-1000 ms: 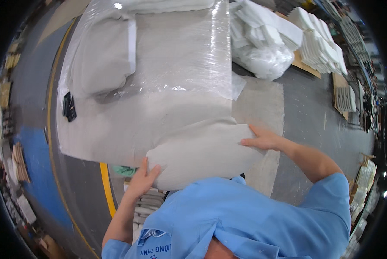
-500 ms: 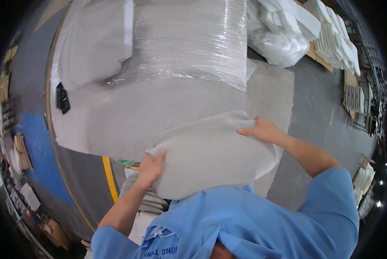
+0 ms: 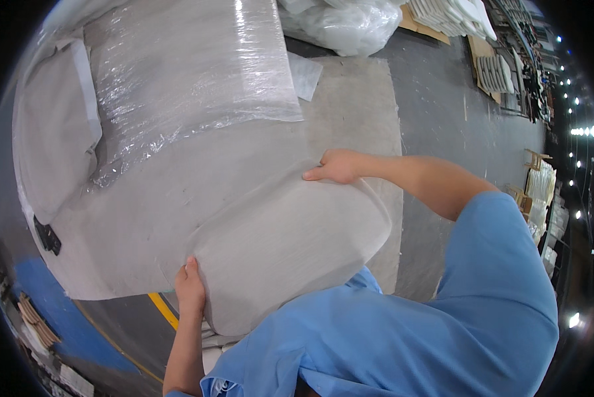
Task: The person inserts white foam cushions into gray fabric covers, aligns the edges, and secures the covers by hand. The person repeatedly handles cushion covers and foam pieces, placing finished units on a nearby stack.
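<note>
A light grey, cloth-covered cushion pad [image 3: 290, 245] with rounded corners lies between my two hands, close against my blue shirt. My left hand [image 3: 191, 291] grips its left edge, thumb on top and fingers hidden beneath. At the far edge, toward the right, my right hand [image 3: 336, 167] is closed on the pad with the thumb along it. Under the pad's far side spreads a grey cloth-covered work surface [image 3: 131, 238]. More grey pads [image 3: 216, 341] are stacked below its near left corner, mostly hidden.
Clear film [image 3: 197, 73] covers the surface's far part. At the left lie a grey cloth piece [image 3: 58, 126] and a small black object [image 3: 47, 237]. A filled plastic bag [image 3: 350, 26] and white pad stacks [image 3: 449, 14] stand far right. A yellow line [image 3: 163, 309] marks the floor.
The view has turned, so the surface sits farther left and tilted. The pad slants more, its left end nearer me. Both hands keep their hold.
</note>
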Available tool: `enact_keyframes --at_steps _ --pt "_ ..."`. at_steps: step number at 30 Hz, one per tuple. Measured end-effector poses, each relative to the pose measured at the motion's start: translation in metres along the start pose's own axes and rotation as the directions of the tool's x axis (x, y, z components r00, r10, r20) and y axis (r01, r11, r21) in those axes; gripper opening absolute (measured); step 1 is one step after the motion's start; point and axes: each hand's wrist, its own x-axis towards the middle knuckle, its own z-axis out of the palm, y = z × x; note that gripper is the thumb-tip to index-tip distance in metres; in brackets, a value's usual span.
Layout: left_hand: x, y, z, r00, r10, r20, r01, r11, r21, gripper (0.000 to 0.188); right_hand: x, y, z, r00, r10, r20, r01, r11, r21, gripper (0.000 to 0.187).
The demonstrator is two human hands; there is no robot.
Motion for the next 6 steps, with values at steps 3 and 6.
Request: enact_keyframes --at_steps 3,6 --pt "0.003 -0.001 -0.004 1.000 0.027 0.000 -0.027 0.999 -0.037 0.069 0.004 -0.002 -0.008 0.995 -0.034 0.095 0.036 0.999 -0.020 0.085" --pt "0.007 -0.003 -0.002 0.989 0.089 -0.122 -0.086 0.996 0.035 0.067 0.019 0.008 -0.001 0.992 -0.064 0.110 0.051 0.992 0.114 0.097"
